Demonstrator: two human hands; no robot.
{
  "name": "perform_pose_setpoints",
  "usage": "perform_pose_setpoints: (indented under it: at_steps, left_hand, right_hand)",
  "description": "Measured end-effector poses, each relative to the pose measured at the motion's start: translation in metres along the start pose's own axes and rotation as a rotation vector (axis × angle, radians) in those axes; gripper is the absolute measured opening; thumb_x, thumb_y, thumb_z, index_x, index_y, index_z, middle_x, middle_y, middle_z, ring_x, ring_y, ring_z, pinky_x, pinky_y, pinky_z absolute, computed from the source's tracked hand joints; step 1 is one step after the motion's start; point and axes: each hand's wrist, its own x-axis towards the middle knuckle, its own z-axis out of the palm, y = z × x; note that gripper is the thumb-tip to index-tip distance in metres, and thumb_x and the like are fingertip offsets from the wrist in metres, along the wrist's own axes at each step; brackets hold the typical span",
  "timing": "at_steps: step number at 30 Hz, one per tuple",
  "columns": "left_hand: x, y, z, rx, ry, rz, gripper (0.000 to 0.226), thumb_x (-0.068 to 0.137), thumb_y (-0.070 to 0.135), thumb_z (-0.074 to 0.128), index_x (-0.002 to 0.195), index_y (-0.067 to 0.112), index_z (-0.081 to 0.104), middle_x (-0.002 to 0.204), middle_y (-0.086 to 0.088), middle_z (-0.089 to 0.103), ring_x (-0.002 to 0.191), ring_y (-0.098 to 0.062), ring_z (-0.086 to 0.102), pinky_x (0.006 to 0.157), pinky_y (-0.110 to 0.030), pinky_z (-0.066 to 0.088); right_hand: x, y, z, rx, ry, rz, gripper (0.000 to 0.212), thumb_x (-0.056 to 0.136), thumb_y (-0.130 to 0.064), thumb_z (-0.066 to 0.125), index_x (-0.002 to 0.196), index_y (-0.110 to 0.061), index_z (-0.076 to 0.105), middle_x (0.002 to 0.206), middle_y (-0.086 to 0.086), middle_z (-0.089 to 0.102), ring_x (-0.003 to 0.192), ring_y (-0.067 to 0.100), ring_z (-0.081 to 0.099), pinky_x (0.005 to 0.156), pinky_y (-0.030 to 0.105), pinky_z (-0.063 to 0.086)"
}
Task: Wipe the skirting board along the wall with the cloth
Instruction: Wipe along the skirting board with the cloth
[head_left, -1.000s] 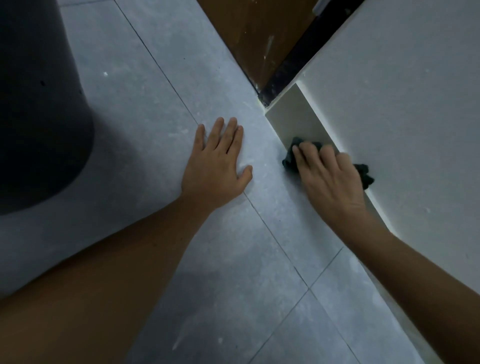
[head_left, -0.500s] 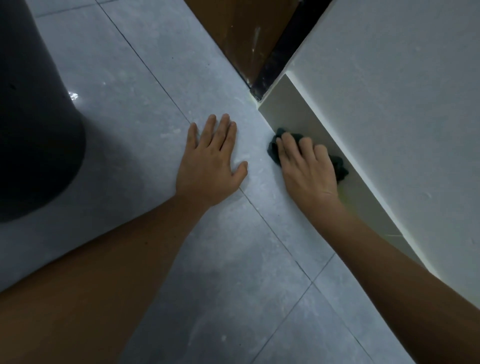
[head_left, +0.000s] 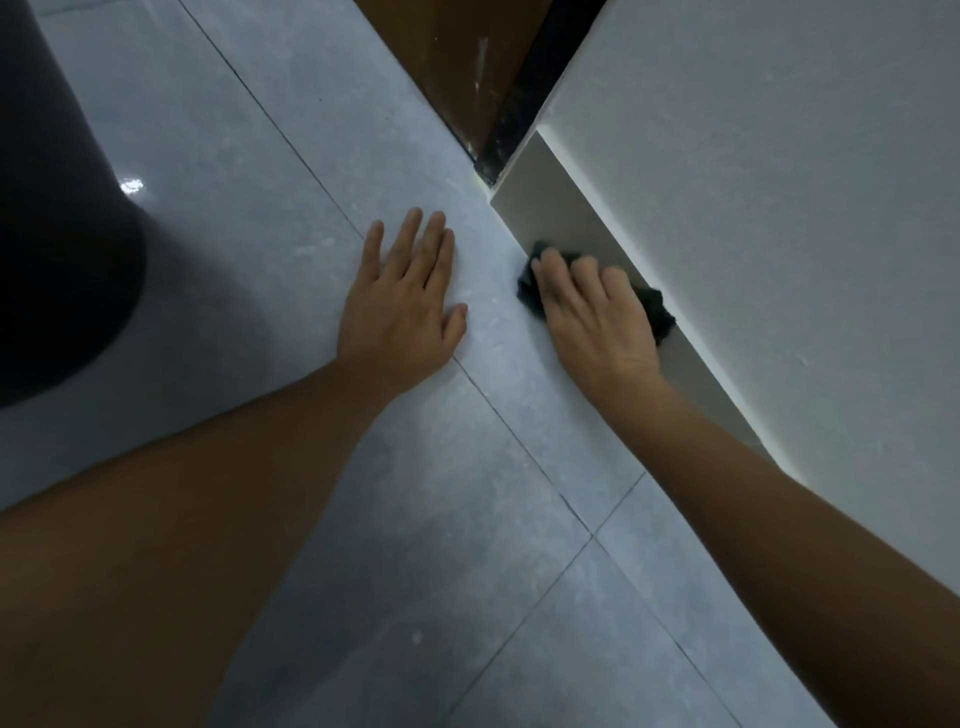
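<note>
A pale skirting board (head_left: 550, 202) runs along the foot of the white wall (head_left: 779, 182) on the right. My right hand (head_left: 597, 312) presses a dark crumpled cloth (head_left: 660, 312) flat against the board, close to its far end near the door frame. Most of the cloth is hidden under the fingers. My left hand (head_left: 405, 306) lies flat on the grey tiled floor (head_left: 260, 182), fingers spread, holding nothing, a short way left of the right hand.
A large dark rounded object (head_left: 57, 218) stands on the floor at the left. A brown door (head_left: 457, 57) and a black frame strip (head_left: 524, 93) close off the far end of the skirting board. Dusty floor tiles stretch toward me.
My right hand has slid the cloth along the skirting board toward the door frame end. My left hand has stayed planted on the floor.
</note>
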Motion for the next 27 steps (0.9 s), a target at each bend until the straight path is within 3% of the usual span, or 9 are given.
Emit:
perform_pose_setpoints:
  at_steps: [4, 9, 14, 16, 19, 22, 25, 27]
  left_hand:
    - [-0.017, 0.027, 0.001, -0.105, -0.017, 0.013, 0.073, 0.089, 0.046, 0.021, 0.147, 0.001, 0.027, 0.156, -0.017, 0.022, 0.145, -0.032, 0.016, 0.116, -0.048, 0.003]
    - [-0.030, 0.042, 0.006, -0.118, -0.006, 0.043, 0.082, 0.088, 0.059, 0.027, 0.148, 0.002, 0.025, 0.157, -0.015, 0.021, 0.146, -0.031, 0.015, 0.116, -0.050, 0.002]
    - [-0.035, 0.046, 0.010, -0.099, -0.040, 0.048, 0.084, 0.088, 0.061, 0.026, 0.151, 0.006, 0.019, 0.159, -0.012, 0.015, 0.147, -0.029, 0.010, 0.116, -0.052, 0.001]
    - [-0.036, 0.047, 0.011, -0.102, -0.036, 0.050, 0.084, 0.087, 0.061, 0.027, 0.150, 0.006, 0.020, 0.159, -0.012, 0.016, 0.147, -0.029, 0.012, 0.115, -0.052, 0.001]
    - [-0.034, 0.050, 0.009, -0.112, -0.032, 0.055, 0.084, 0.087, 0.061, 0.028, 0.150, 0.006, 0.021, 0.158, -0.012, 0.018, 0.146, -0.030, 0.014, 0.115, -0.053, 0.004]
    - [-0.030, 0.049, 0.007, -0.098, -0.033, 0.048, 0.084, 0.087, 0.062, 0.025, 0.151, 0.007, 0.019, 0.159, -0.011, 0.016, 0.147, -0.030, 0.011, 0.115, -0.053, 0.003]
    - [-0.031, 0.047, 0.007, -0.103, -0.035, 0.033, 0.084, 0.087, 0.061, 0.025, 0.150, 0.007, 0.020, 0.159, -0.011, 0.016, 0.147, -0.029, 0.011, 0.115, -0.053, 0.003]
    - [-0.032, 0.048, 0.007, -0.106, -0.039, 0.041, 0.084, 0.087, 0.061, 0.026, 0.150, 0.006, 0.021, 0.159, -0.011, 0.017, 0.147, -0.030, 0.012, 0.115, -0.053, 0.003]
  right_hand:
    - [-0.056, -0.002, 0.023, -0.001, -0.070, 0.016, 0.059, 0.086, -0.014, 0.031, 0.144, -0.015, 0.041, 0.131, 0.007, 0.023, 0.090, 0.025, 0.030, 0.070, 0.033, 0.024]
    - [-0.037, 0.018, 0.006, 0.047, 0.103, 0.227, 0.070, 0.078, -0.021, 0.054, 0.145, -0.015, 0.037, 0.129, 0.007, 0.026, 0.090, 0.024, 0.031, 0.071, 0.030, 0.035]
    - [-0.006, 0.004, -0.003, 0.095, 0.094, 0.176, 0.062, 0.086, -0.018, 0.038, 0.148, -0.017, 0.031, 0.142, 0.002, 0.028, 0.102, 0.022, 0.038, 0.078, 0.027, 0.041]
    - [-0.020, -0.007, 0.008, 0.107, 0.017, 0.131, 0.057, 0.091, -0.023, 0.041, 0.147, -0.016, 0.033, 0.145, 0.000, 0.032, 0.100, 0.022, 0.038, 0.076, 0.028, 0.039]
    - [-0.059, -0.016, 0.031, 0.103, -0.078, 0.124, 0.058, 0.088, -0.021, 0.044, 0.146, -0.016, 0.037, 0.139, 0.004, 0.022, 0.093, 0.024, 0.030, 0.072, 0.030, 0.032]
    - [-0.090, -0.008, 0.039, 0.081, -0.081, 0.101, 0.061, 0.085, -0.015, 0.034, 0.146, -0.016, 0.035, 0.141, 0.002, 0.033, 0.093, 0.024, 0.031, 0.070, 0.032, 0.025]
    - [-0.100, 0.005, 0.033, 0.020, -0.071, 0.012, 0.067, 0.084, -0.009, 0.027, 0.151, -0.013, 0.021, 0.141, 0.003, 0.031, 0.099, 0.024, 0.038, 0.075, 0.030, 0.037]
    - [-0.087, 0.014, 0.024, 0.013, 0.002, 0.130, 0.069, 0.082, -0.014, 0.039, 0.149, -0.016, 0.027, 0.134, 0.005, 0.028, 0.094, 0.022, 0.037, 0.071, 0.028, 0.039]
